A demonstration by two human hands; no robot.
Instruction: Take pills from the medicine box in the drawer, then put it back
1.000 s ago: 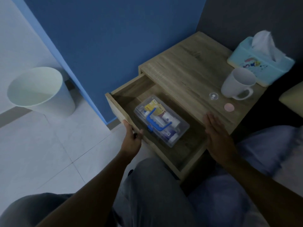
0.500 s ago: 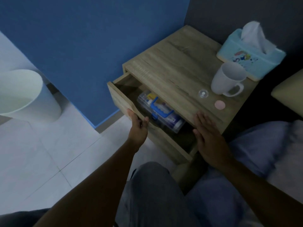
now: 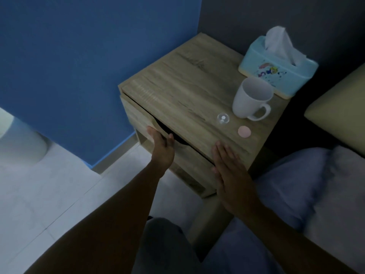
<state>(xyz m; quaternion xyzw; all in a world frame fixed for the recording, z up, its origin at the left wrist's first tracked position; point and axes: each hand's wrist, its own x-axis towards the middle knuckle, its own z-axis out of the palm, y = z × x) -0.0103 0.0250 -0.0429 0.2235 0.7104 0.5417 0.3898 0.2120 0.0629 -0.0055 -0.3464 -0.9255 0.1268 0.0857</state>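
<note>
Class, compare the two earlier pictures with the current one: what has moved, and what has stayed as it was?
The left hand has pushed the drawer in until almost shut; the medicine box inside is now hidden. The right hand stays flat at the nightstand's front corner. The mug, tissue box, small clear cup and pink disc have not moved.

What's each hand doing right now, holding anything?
Left hand: open, palm pressed on the drawer front, holding nothing.
Right hand: open, flat, empty.
</note>
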